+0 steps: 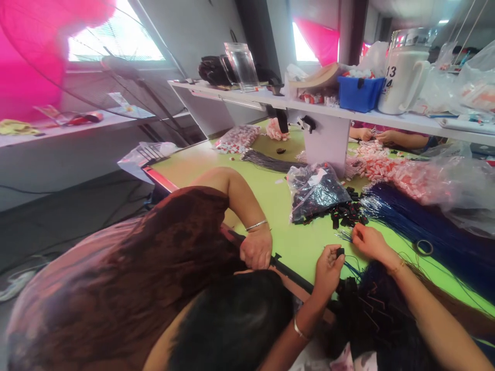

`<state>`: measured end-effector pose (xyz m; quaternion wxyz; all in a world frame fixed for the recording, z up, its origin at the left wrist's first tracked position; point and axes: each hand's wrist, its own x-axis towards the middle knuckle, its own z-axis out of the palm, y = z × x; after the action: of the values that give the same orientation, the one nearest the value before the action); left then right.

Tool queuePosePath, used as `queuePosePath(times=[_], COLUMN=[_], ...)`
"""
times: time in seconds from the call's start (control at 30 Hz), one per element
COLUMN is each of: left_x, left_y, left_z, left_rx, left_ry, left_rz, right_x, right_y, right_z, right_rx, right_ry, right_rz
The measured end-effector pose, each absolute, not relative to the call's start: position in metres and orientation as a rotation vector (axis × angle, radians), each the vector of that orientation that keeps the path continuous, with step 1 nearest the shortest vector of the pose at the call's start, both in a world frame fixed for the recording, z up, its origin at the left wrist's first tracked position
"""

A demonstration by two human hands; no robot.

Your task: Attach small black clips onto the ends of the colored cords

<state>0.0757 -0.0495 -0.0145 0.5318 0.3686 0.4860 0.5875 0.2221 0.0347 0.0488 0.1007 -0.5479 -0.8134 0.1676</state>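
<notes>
My left hand [328, 269] is raised above the table's near edge, its fingers closed on a small black plastic connector housing [340, 252]. To its right, my right hand [369, 241] has its fingertips pinched together at several thin blue wires [343, 235] whose silvery ends stick out to the left. More wire [353, 268] runs between my two hands. Just beyond my right hand lies a loose pile of black housings [346, 212]. A clear plastic bag [317, 190] filled with black pieces sits behind that pile.
A co-worker's bent body [127, 278] and resting hand [257, 248] take up the left. Long dark blue wires [429, 226] and a tape ring [423, 247] lie right. Pinkish connectors [406, 172] are heaped behind. A shelf [270, 96] carries a blue bin [359, 94] and white jug [402, 77].
</notes>
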Motion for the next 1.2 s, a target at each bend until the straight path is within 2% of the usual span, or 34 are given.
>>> queuePosePath(times=[0.17, 0.33, 0.67, 1.2], left_x=[0.071, 0.064, 0.057, 0.06], left_y=[-0.043, -0.033, -0.028, -0.031], left_z=[0.002, 0.012, 0.007, 0.003], left_rx=[0.738, 0.398, 0.303, 0.367], left_ry=[1.052, 0.86, 0.782, 0.852], left_rz=[1.397, 1.271, 1.199, 1.225], right_x=[0.213, 0.212, 0.211, 0.206], right_y=[0.032, 0.028, 0.01, 0.008], right_z=[0.047, 0.051, 0.049, 0.046], right_rx=[-1.256, -1.134, -1.299, -1.3], right_ry=[-2.123, -2.025, -2.231, -2.249], right_rz=[0.926, 1.08, 0.811, 0.763])
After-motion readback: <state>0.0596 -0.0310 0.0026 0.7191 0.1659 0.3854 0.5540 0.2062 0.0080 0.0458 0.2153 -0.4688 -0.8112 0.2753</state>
